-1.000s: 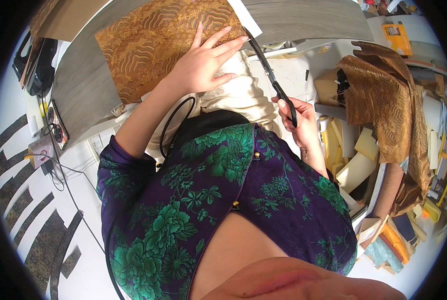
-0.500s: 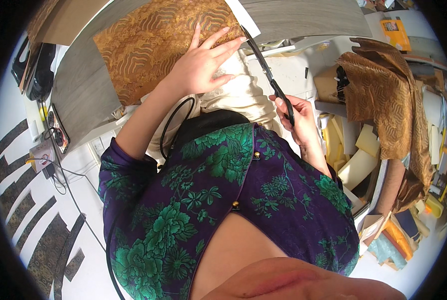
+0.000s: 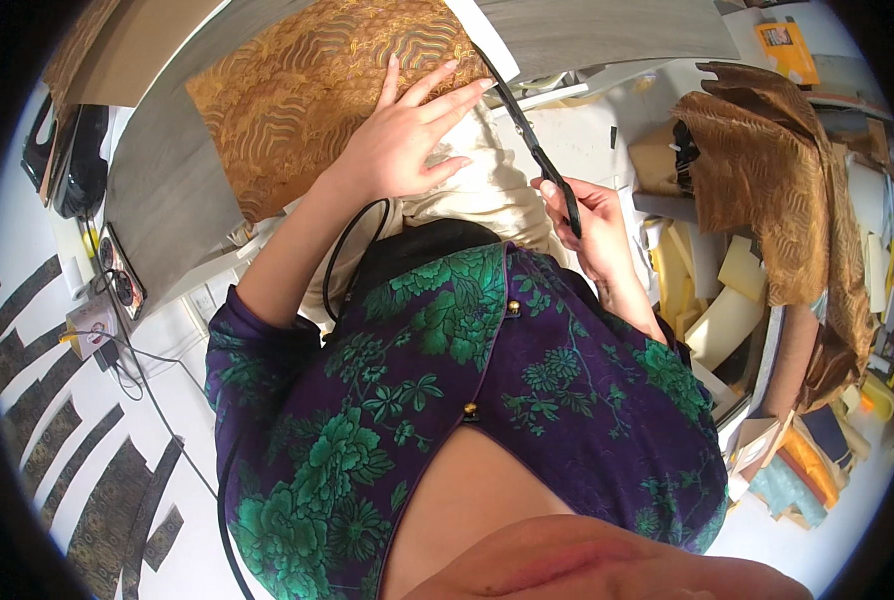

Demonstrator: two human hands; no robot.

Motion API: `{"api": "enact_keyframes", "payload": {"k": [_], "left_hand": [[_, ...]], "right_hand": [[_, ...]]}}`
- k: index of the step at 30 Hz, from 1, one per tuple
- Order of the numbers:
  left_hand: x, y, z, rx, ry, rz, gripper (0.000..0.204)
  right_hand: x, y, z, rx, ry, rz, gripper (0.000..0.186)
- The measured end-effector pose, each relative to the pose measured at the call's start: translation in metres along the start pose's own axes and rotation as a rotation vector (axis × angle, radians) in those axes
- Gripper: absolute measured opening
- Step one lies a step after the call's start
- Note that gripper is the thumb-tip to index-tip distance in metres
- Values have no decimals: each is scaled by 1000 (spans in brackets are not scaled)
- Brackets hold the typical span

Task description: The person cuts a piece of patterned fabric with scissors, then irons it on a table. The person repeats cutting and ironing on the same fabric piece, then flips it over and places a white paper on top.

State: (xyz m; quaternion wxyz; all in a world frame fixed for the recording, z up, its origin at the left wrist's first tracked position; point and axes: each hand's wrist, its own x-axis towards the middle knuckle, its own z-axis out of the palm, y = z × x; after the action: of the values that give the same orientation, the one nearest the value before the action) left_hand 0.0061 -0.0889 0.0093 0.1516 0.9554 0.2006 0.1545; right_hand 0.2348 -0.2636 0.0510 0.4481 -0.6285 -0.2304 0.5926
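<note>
A golden-brown patterned fabric [image 3: 297, 110] lies on the grey table [image 3: 162, 185], its right edge beside a white strip [image 3: 487, 38]. My left hand [image 3: 402, 140] rests on the fabric's near right part, fingers spread, with the thumb off its edge. In my right hand [image 3: 597, 225] is a pair of long black scissors [image 3: 522, 125], gripped by the handles. The blades point up and away to the fabric's right edge, close to my left fingertips. Whether the blade tips are parted there is too small to tell.
A large brown patterned cloth [image 3: 757, 190] hangs at the right over bins of yellowish foam scraps [image 3: 722, 320]. Dark patterned strips [image 3: 107, 500] lie on the white floor at the left, near a cable [image 3: 182, 440]. A black cord loops beside my left forearm.
The scissors and my right hand have shifted slightly up and left, the blades reaching a little farther along the fabric's edge. My left hand stays flat in nearly the same place.
</note>
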Motion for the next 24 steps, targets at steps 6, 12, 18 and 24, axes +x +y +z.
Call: {"api": "enact_keyframes", "payload": {"k": [6,12,18,24], "left_hand": [[1,1,-2,-22,-10,4,73],[1,10,-3,-76,4,54,74],[1,10,-4,-91,10,48,74],[-1,16,-4,-156,10,70,74]], "right_hand": [[0,-4,7,18,-9,-16,24],[12,-2,9,60,3,-29,25],[9,-4,12,55,20,-27,24],[22,-9,17,67,22,-26,27]]}}
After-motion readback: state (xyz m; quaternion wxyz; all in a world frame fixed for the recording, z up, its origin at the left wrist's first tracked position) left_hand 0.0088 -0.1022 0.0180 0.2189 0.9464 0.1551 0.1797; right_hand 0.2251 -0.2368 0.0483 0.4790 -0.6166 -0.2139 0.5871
